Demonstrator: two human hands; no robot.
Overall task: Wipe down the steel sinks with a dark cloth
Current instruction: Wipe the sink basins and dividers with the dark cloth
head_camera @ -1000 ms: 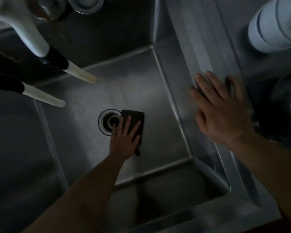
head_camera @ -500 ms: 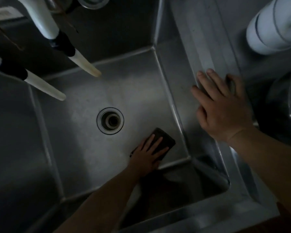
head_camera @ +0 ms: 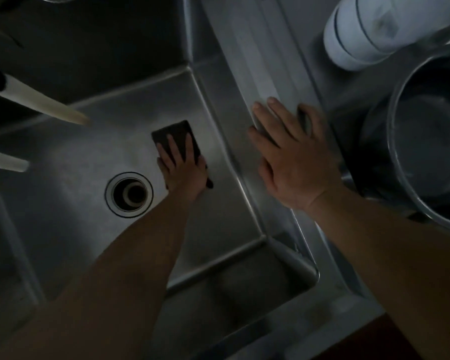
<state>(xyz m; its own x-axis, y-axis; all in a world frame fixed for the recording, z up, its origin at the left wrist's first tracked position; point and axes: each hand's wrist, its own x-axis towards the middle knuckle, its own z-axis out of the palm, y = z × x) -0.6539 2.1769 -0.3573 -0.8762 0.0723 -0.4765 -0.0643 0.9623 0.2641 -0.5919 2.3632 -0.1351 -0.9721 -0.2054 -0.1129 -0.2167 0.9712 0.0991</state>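
Head view, looking straight down into the sink [head_camera: 226, 141]. At the left edge two pale spouts [head_camera: 50, 107] poke in over the basin floor. The drain [head_camera: 129, 194] sits left of centre on that floor, uncovered. Just beside it, up and to the right, the left hand [head_camera: 183, 167] lies flat on the cloth [head_camera: 177, 137], fingers slightly spread and pressing it down onto the steel.

Half a second ago that cloth was down by the near right corner of the floor; a second ago it was right against the drain. So it has swept from the drain to the near corner and now up toward the far right corner, which I take to mean the floor's right half is getting covered in back-and-forth passes, with the walls and the left part likely still to do.

On the sink's right rim the right hand [head_camera: 294, 157] is planted as before, fingers spread flat, holding nothing. Beyond it stand stacked white bowls [head_camera: 369, 32] and a steel pot [head_camera: 431, 141].
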